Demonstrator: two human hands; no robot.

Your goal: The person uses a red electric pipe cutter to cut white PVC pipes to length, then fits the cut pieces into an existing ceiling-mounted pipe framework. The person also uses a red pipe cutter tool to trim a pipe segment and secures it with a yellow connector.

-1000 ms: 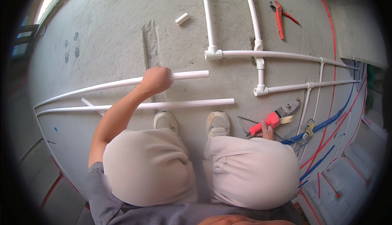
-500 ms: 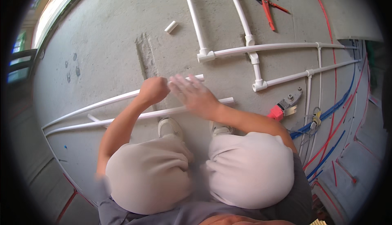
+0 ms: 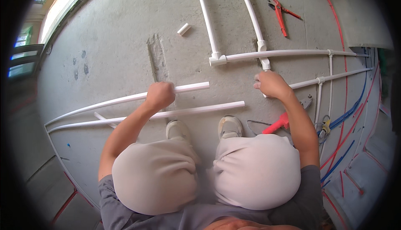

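Observation:
My left hand [image 3: 161, 94] is closed in a fist round a long white pipe [image 3: 192, 87], whose free end sticks out to its right. Nearer to me lies a second white pipe [image 3: 217, 107], roughly alongside the first. My right hand [image 3: 272, 84] has its fingers curled over the white pipe fitting at the near corner of the joined pipework, and hides most of it. Just beyond that hand shows a curved white crossover piece [image 3: 265, 63]. From the hand, a white pipe [image 3: 305, 82] runs off to the right.
A pipe welding iron with a red handle [image 3: 275, 125] lies beside my right forearm. Red pipe cutters [image 3: 280, 21] and a short white pipe offcut [image 3: 184, 29] rest on the concrete floor farther off. Blue conduits [image 3: 346, 109] and red lines run along the right side.
My right hand has moved right, from beside my left hand to the corner of the pipework, and its stretched fingers have curled. My left hand keeps its grip on the pipe.

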